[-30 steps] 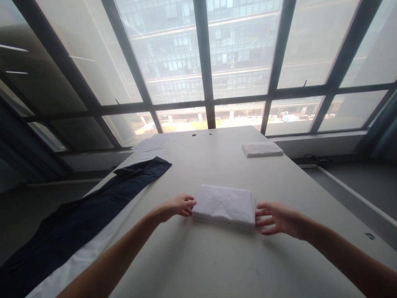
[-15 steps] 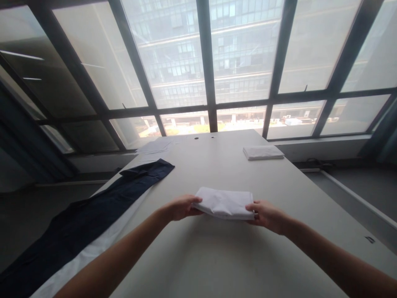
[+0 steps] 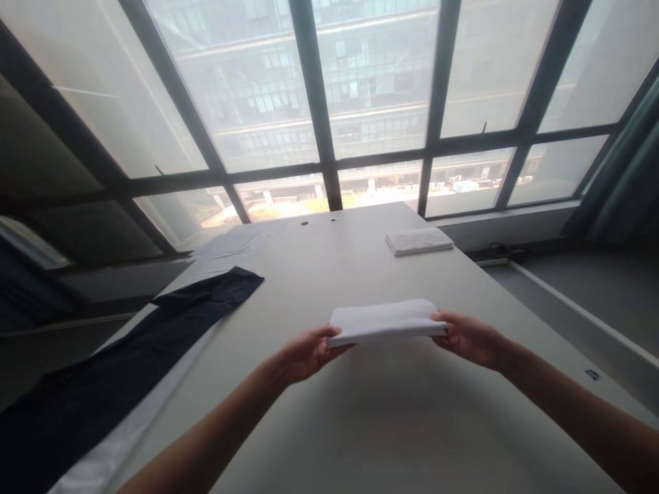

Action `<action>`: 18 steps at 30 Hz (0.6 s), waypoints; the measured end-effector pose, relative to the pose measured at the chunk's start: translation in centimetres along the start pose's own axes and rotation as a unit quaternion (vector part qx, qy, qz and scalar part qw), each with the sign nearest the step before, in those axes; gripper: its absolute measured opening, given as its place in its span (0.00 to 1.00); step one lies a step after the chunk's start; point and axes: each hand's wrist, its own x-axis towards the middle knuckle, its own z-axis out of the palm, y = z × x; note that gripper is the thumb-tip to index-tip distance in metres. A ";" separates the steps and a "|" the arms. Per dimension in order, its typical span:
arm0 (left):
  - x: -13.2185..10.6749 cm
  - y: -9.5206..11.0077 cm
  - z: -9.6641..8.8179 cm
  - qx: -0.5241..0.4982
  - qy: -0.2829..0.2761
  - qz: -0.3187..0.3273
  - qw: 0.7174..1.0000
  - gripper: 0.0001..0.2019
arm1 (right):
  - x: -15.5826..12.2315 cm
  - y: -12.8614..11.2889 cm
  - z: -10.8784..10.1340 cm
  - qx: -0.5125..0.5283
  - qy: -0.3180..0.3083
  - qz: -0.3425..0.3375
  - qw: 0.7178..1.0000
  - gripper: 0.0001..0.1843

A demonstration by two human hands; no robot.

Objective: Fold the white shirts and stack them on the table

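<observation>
A folded white cloth hangs a little above the pale table, held flat at both ends. My left hand is closed on its left edge, thumb on top. My right hand is closed on its right edge. Both forearms reach in from the bottom of the view.
A second folded white cloth lies at the table's far right. A long dark blue garment stretches along the left edge over a white sheet. More white fabric lies at the far left corner. Large windows stand behind the table.
My hands went from resting beside the folded cloth to gripping its two ends, and they have lifted it off the table. The view has shifted slightly right.
</observation>
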 end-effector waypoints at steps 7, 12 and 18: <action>8.8 5.1 5.9 0.133 -0.038 0.097 0.986 0.20 | 2.5 -9.0 -4.2 -0.028 0.026 -0.108 0.993 0.09; 18.5 9.7 10.1 0.150 -0.056 0.171 0.972 0.16 | 8.6 -16.7 -8.1 -0.065 0.054 -0.183 0.979 0.09; 28.9 13.7 13.1 0.141 -0.028 0.210 0.967 0.16 | 16.7 -23.3 -11.0 -0.150 0.120 -0.221 0.956 0.13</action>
